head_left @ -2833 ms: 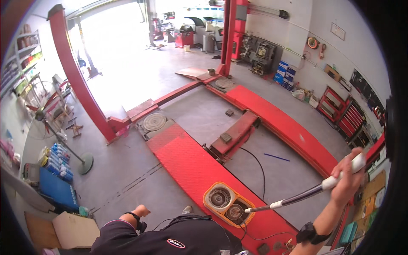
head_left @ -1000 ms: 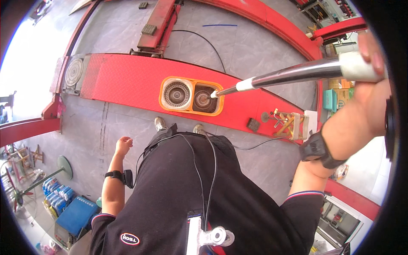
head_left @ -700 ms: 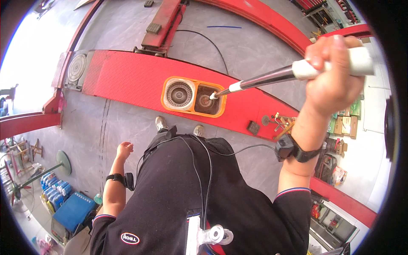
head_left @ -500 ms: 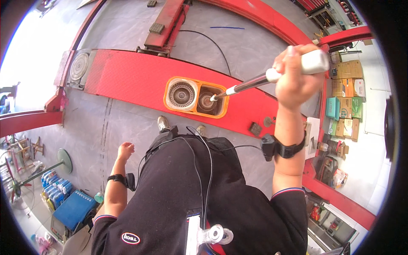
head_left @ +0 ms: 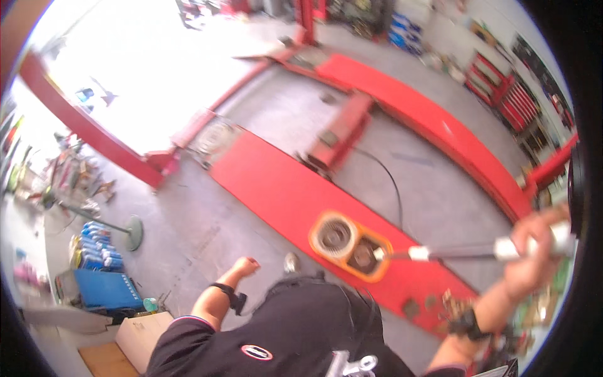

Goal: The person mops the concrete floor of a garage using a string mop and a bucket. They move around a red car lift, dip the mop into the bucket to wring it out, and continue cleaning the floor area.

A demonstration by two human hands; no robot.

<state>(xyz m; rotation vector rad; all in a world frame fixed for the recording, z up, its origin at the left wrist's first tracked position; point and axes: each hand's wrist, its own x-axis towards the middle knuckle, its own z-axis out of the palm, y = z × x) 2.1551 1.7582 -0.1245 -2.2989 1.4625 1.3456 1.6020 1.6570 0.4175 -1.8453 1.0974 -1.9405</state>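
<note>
My right hand (head_left: 534, 248) is closed round the white grip of a mop handle (head_left: 461, 253) at the right. The slim handle runs leftward, nearly level in view, down into an orange mop bucket (head_left: 384, 274) standing on a red ramp (head_left: 286, 195). Its lower end is in the bucket's right compartment; the mop head is hard to make out there. The left compartment holds a round, slotted spin basket (head_left: 335, 235). My left hand (head_left: 247, 266) hangs beside my body, blurred, with fingers loosely bent and nothing in it.
A second red ramp (head_left: 433, 132) runs parallel farther off, joined by a red crossbeam (head_left: 339, 135). A black hose (head_left: 392, 179) lies on the grey floor between them. At the left stand a green round-based stand (head_left: 133, 234), blue bottles (head_left: 100, 248) and a blue case (head_left: 107, 289).
The view has swung left and up, so the bucket and ramp appear lower and farther right. My right hand still grips the mop, its handle now lying flatter across the view.
</note>
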